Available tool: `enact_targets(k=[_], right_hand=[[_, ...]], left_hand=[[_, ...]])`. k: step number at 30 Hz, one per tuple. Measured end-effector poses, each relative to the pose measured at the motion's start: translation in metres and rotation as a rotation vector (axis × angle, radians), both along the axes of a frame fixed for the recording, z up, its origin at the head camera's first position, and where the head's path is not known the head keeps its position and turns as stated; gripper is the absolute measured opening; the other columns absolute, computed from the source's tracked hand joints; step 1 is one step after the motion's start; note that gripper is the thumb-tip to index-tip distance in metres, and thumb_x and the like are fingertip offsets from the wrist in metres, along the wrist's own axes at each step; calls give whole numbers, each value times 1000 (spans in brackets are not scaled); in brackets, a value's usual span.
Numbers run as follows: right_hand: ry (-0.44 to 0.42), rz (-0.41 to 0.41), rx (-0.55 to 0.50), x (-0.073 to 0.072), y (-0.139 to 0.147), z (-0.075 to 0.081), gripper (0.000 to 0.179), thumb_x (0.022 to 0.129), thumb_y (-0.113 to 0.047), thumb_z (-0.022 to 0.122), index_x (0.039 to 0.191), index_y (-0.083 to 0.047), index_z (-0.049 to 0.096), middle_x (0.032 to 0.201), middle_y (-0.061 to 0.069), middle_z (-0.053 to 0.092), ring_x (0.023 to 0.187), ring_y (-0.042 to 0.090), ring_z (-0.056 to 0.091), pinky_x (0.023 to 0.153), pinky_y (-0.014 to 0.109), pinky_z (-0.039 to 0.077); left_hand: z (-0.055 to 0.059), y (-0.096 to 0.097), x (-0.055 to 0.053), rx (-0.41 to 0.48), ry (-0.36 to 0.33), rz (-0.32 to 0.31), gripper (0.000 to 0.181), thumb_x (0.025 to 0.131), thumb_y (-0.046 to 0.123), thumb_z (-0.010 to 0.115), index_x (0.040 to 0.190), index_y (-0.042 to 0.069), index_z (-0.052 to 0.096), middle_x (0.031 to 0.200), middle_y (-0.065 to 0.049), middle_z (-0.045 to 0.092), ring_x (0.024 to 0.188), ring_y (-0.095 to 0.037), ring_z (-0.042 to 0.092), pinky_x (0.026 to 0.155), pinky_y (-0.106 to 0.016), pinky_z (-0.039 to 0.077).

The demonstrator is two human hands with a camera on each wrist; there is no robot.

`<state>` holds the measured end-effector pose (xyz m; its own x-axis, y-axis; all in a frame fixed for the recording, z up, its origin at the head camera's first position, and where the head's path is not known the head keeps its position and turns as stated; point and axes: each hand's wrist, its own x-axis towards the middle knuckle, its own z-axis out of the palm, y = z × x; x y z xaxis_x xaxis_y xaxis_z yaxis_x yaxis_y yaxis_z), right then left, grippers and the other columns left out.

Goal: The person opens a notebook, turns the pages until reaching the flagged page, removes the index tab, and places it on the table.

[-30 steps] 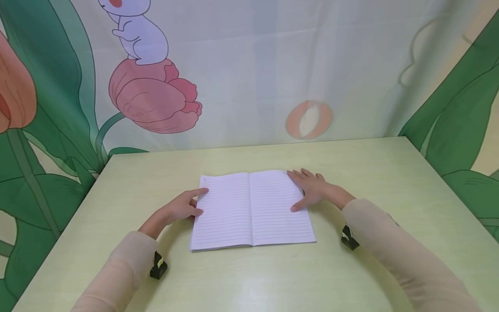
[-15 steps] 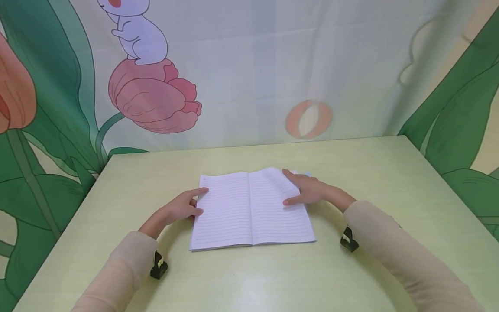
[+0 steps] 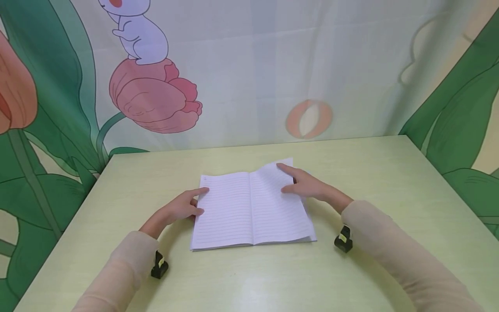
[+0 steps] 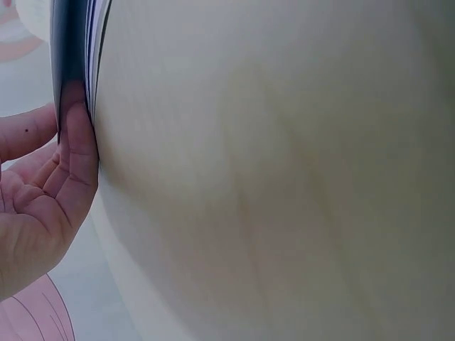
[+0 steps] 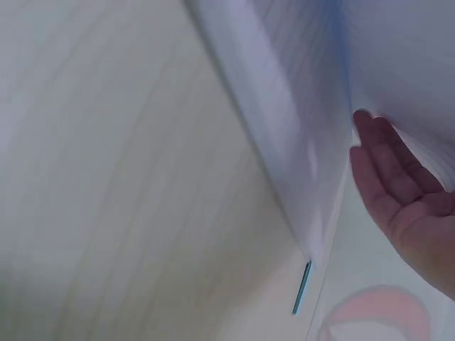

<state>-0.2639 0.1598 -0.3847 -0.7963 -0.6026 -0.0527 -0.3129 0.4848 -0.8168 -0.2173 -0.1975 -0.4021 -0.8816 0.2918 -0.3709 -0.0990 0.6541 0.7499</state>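
Observation:
An open notebook (image 3: 223, 216) with ruled white pages lies on the table. At its left edge my left hand (image 3: 182, 205) holds the pages, index finger and thumb on top, other fingers underneath. The left wrist view shows those curled fingers (image 4: 77, 142) under the dark cover and page edges. My right hand (image 3: 309, 184) pinches the outer edge of the right-hand page (image 3: 273, 206), thumb and index finger over it. That page bends up, its far corner raised. Seen from the right wrist, other fingers (image 5: 387, 160) are behind the lifted sheet, above the lower pages (image 5: 284, 135).
The pale wooden table (image 3: 241, 281) extends around the notebook. A printed curtain (image 3: 234, 78) hangs at its back edge. Black wrist cameras (image 3: 159, 265) sit under both sleeves. A thin teal strip (image 5: 302, 288) shows beyond the notebook's corner in the right wrist view.
My right hand has slid left and away from me, from lying on the page's edge to gripping it. The right page's far corner has risen. The left hand stays put.

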Motion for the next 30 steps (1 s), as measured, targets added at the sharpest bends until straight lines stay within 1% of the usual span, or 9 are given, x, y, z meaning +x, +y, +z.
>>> enact_targets(k=[3, 6, 9, 15, 20, 22, 24, 27, 30], right_hand=[[-67, -33, -98, 0, -6, 4, 73, 83, -2, 56, 145, -3, 17, 148, 15, 19, 130, 29, 24, 104, 46, 22], [-111, -83, -154, 0, -12, 8, 72, 81, -1, 55, 145, -6, 21, 148, 12, 20, 133, 26, 19, 105, 46, 18], [-152, -127, -195, 0, -18, 11, 69, 81, -2, 56, 144, -9, 26, 146, 11, 24, 129, 26, 25, 104, 46, 21], [-187, -118, -258, 1, -34, 13, 63, 83, -2, 56, 141, -9, 33, 146, 8, 26, 131, 23, 22, 104, 45, 21], [-197, -95, -244, 3, -49, 11, 60, 86, -6, 56, 142, -10, 32, 148, 6, 23, 135, 21, 15, 106, 44, 18], [-207, -85, -222, 4, -54, 9, 60, 88, -11, 56, 142, -12, 31, 148, 5, 23, 134, 20, 17, 105, 43, 21], [-232, -72, -211, 6, -60, 7, 59, 90, -16, 56, 143, -14, 30, 147, 5, 24, 128, 21, 31, 100, 42, 30], [-270, -42, -201, 8, -67, 3, 62, 91, -22, 56, 144, -16, 26, 145, 7, 27, 107, 21, 50, 88, 39, 43], [-297, -7, -189, 11, -73, -1, 65, 91, -26, 56, 146, -16, 23, 135, 12, 40, 88, 21, 57, 79, 36, 48]], left_hand=[[0, 0, 0, 12, -1, -1, 67, 85, -2, 58, 143, 5, 27, 88, -15, 58, 68, -20, 56, 64, -29, 47], [0, 0, -1, 21, -3, 3, 67, 85, -3, 58, 143, 5, 27, 86, -15, 59, 68, -20, 57, 64, -29, 47], [-1, -1, -1, 19, -4, 4, 66, 85, -3, 57, 143, 6, 27, 85, -14, 59, 67, -20, 57, 64, -29, 47], [-3, -1, -1, 8, -1, 8, 67, 85, -1, 58, 143, 6, 27, 84, -14, 58, 67, -19, 56, 64, -29, 47], [-3, -1, -2, 11, -7, 13, 67, 84, -2, 58, 143, 6, 27, 84, -14, 58, 67, -19, 56, 64, -29, 47], [-4, -1, -2, 15, -8, 14, 67, 84, -3, 58, 143, 6, 27, 83, -14, 58, 66, -19, 57, 63, -29, 47], [-4, -1, -2, 14, -9, 15, 67, 84, -3, 58, 143, 6, 27, 84, -14, 58, 66, -19, 56, 63, -29, 47], [-4, -1, -3, 6, -9, 17, 67, 85, -2, 58, 143, 7, 27, 85, -14, 58, 67, -19, 56, 64, -29, 47], [-4, -2, -3, 5, -10, 20, 67, 85, -2, 58, 143, 7, 27, 87, -14, 58, 68, -20, 56, 64, -29, 47]])
